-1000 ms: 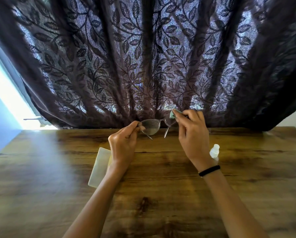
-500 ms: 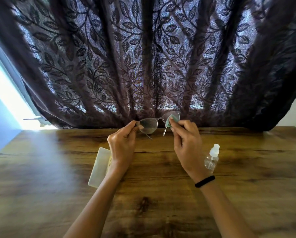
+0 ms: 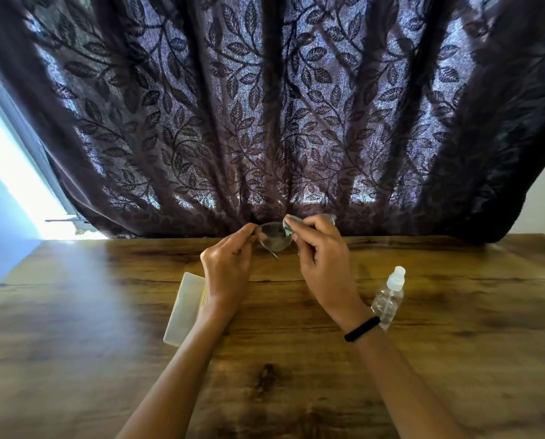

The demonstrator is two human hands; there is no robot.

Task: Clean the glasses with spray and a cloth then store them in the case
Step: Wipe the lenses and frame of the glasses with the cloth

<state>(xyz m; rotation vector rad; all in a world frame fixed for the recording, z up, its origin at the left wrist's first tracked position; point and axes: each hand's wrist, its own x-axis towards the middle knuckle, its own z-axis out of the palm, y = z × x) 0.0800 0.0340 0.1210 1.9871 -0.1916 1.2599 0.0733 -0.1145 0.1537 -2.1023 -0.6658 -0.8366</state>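
Observation:
The thin-framed glasses (image 3: 272,237) are held up over the far part of the wooden table (image 3: 106,343). My left hand (image 3: 227,270) pinches their left end. My right hand (image 3: 323,264) holds a small pale green cloth (image 3: 288,224) pressed on the left lens, and covers most of the right lens. A clear spray bottle (image 3: 388,299) with a white cap lies on the table to the right of my right wrist. The pale case (image 3: 184,308) lies on the table, partly under my left forearm.
A dark curtain (image 3: 280,122) with a leaf pattern hangs just behind the table's far edge. A bright window gap (image 3: 14,179) shows at the left. A black band (image 3: 361,328) sits on my right wrist.
My right hand with the cloth has moved left, from the right lens to the left lens. The spray bottle is now uncovered. My left hand has stayed in place.

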